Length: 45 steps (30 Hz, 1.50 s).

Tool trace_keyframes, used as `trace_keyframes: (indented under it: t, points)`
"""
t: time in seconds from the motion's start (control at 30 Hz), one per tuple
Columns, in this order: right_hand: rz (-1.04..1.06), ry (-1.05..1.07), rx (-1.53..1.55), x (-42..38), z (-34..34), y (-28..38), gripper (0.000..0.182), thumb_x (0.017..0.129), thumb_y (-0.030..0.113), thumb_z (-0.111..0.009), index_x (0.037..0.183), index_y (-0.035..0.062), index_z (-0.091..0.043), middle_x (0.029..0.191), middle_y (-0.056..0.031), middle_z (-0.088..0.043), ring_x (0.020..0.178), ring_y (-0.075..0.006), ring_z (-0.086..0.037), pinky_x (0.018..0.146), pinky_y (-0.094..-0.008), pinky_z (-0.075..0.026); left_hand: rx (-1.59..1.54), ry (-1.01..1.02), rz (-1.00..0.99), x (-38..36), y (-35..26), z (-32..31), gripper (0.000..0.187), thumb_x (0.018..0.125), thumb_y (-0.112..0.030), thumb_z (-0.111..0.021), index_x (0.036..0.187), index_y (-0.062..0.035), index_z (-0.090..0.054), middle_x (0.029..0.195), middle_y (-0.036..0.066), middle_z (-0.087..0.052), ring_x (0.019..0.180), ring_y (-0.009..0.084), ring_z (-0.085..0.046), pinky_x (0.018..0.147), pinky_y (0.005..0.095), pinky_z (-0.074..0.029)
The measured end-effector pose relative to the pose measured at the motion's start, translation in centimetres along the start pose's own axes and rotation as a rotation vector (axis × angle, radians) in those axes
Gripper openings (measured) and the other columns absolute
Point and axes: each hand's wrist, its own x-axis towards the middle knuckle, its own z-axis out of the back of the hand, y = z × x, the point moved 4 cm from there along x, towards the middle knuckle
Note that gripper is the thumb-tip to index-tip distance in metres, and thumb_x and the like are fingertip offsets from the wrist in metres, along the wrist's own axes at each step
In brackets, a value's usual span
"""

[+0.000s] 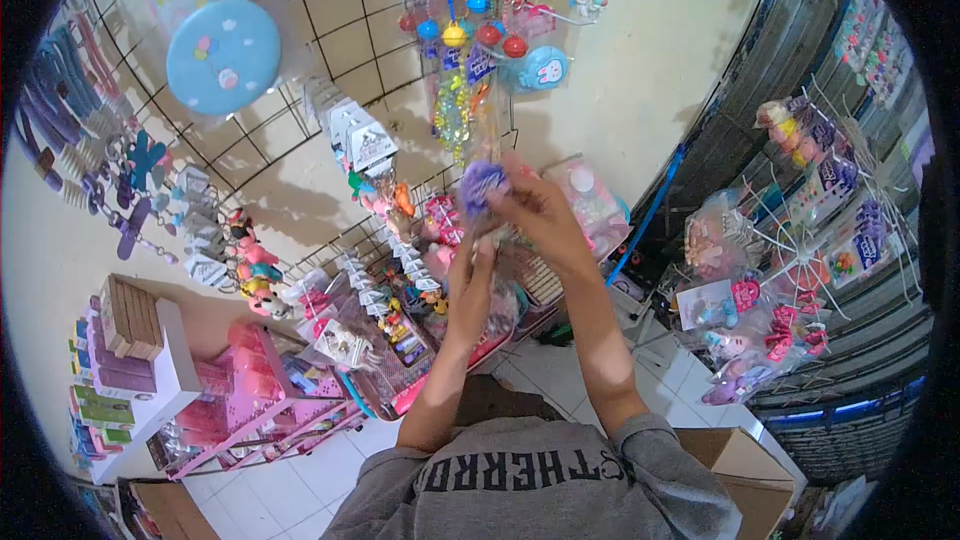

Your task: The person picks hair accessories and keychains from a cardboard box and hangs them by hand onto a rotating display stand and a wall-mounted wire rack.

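Between the fingers of my right hand (538, 210) is a purple, ruffled bundle (484, 186), held up in front of the wall display. My left hand (472, 280) is just below it, fingers closed; what they hold is too small to make out. Packs with glittery yellow beads (453, 115) hang right above the purple bundle. Pink packets (442, 218) hang left of my hands, and a pink and white bag (590, 202) lies behind my right wrist.
Toy keychains on white cards (365, 145) hang from a wire grid (340, 15) at left. A pink shelf (265, 415) stands lower left. To the right is a wire rack (803, 258) with packets. An open cardboard box (745, 470) sits on the floor.
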Motion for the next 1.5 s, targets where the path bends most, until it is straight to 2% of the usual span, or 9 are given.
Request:
trace_keyframes:
  t: [0.07, 0.6, 0.7, 0.87, 1.03, 1.1, 1.33, 1.4, 1.5]
  points:
    - [0.093, -0.301, 0.374, 1.1, 1.6, 0.8, 0.019, 0.078, 0.016, -0.049, 0.088, 0.0007, -0.052, 0.068, -0.0013, -0.053, 0.059, -0.008, -0.05, 0.055, -0.0196, -0.039, 0.049, 0.083, -0.107, 1.5, -1.9, -1.5, 0.046, 0.084, -0.035, -0.03, 0.112, 0.0011, -0.033, 0.113, 0.015, -0.037, 0.109, 0.0211, -0.032, 0.092, 0.0316, -0.021]
    - [0.281, -0.323, 0.39, 7.0, 4.5, 2.9, 0.016, 0.077, 0.019, -0.051, 0.08, 0.003, -0.054, 0.067, -0.0008, -0.053, 0.059, -0.0071, -0.05, 0.055, -0.0201, -0.038, -0.169, 0.145, -0.271, 9.1, -6.9, -4.1, 0.056, 0.082, -0.046, -0.021, 0.117, -0.0028, -0.03, 0.117, 0.012, -0.035, 0.106, 0.0223, -0.035, 0.087, 0.0327, -0.027]
    - [0.222, -0.394, 0.271, 7.9, 5.0, 1.6, 0.019, 0.076, 0.02, -0.052, 0.08, 0.0015, -0.054, 0.066, -0.0004, -0.053, 0.058, -0.0068, -0.049, 0.054, -0.0207, -0.038, -0.168, 0.097, -0.321, 8.7, -5.8, -4.3, 0.05, 0.084, -0.04, -0.025, 0.114, -0.0015, -0.032, 0.115, 0.013, -0.035, 0.106, 0.0213, -0.034, 0.087, 0.032, -0.026]
    - [0.143, -0.445, -0.326, 6.7, 9.3, 1.3, 0.027, 0.071, 0.024, -0.054, 0.082, -0.0008, -0.054, 0.076, -0.0083, -0.057, 0.07, -0.0128, -0.054, 0.061, -0.0237, -0.042, 0.053, -0.392, -0.61, 2.5, -3.6, -6.3, 0.039, 0.083, -0.029, -0.035, 0.106, 0.0016, -0.036, 0.104, 0.013, -0.04, 0.098, 0.0205, -0.038, 0.086, 0.0315, -0.026]
    - [-0.071, 0.069, -0.933, -6.8, 15.1, 4.4, 0.035, 0.069, 0.029, -0.053, 0.089, 0.0008, -0.053, 0.085, -0.0148, -0.056, 0.08, -0.0266, -0.054, 0.069, -0.0319, -0.042, -0.011, 0.121, -0.585, -2.9, -0.2, -13.5, 0.038, 0.08, -0.03, -0.038, 0.103, 0.0003, -0.031, 0.104, 0.014, -0.035, 0.092, 0.0211, -0.038, 0.08, 0.0324, -0.03]
    - [-0.236, 0.027, -0.933, -15.3, 16.8, 5.5, 0.037, 0.07, 0.031, -0.053, 0.091, 0.0007, -0.052, 0.084, -0.0152, -0.056, 0.079, -0.0269, -0.054, 0.069, -0.0324, -0.042, -0.139, 0.259, -0.659, -6.0, -0.1, -17.1, 0.037, 0.079, -0.028, -0.041, 0.101, 0.0006, -0.032, 0.101, 0.013, -0.038, 0.087, 0.02, -0.04, 0.076, 0.0314, -0.032]
    - [-0.723, -0.625, -0.756, -47.1, 11.9, 7.6, 0.036, 0.071, 0.028, -0.054, 0.094, 0.0005, -0.051, 0.085, -0.0152, -0.055, 0.08, -0.0254, -0.054, 0.069, -0.033, -0.043, -0.725, 1.099, -0.288, -19.0, -9.8, -27.6, 0.036, 0.075, -0.021, -0.049, 0.099, 0.0013, -0.034, 0.084, 0.012, -0.047, 0.07, 0.0172, -0.045, 0.063, 0.0281, -0.038]
    - [-0.885, -0.829, -0.684, -53.5, 7.1, 8.5, 0.037, 0.071, 0.029, -0.054, 0.095, 0.001, -0.051, 0.086, -0.0151, -0.055, 0.081, -0.0255, -0.053, 0.07, -0.0331, -0.043, -0.789, 1.766, -0.329, -24.5, -13.3, -29.6, 0.029, 0.073, -0.013, -0.05, 0.095, 0.0016, -0.04, 0.077, 0.01, -0.051, 0.067, 0.0167, -0.047, 0.06, 0.027, -0.038]
    - [-1.259, -1.014, -0.512, -60.0, 0.7, 8.7, 0.038, 0.07, 0.031, -0.055, 0.095, 0.0021, -0.052, 0.087, -0.015, -0.055, 0.083, -0.0258, -0.053, 0.072, -0.0334, -0.042, -0.411, 2.26, -0.626, -34.2, -14.8, -32.5, 0.021, 0.071, -0.008, -0.049, 0.09, -0.0009, -0.049, 0.075, 0.007, -0.053, 0.068, 0.0147, -0.05, 0.06, 0.0233, -0.036]
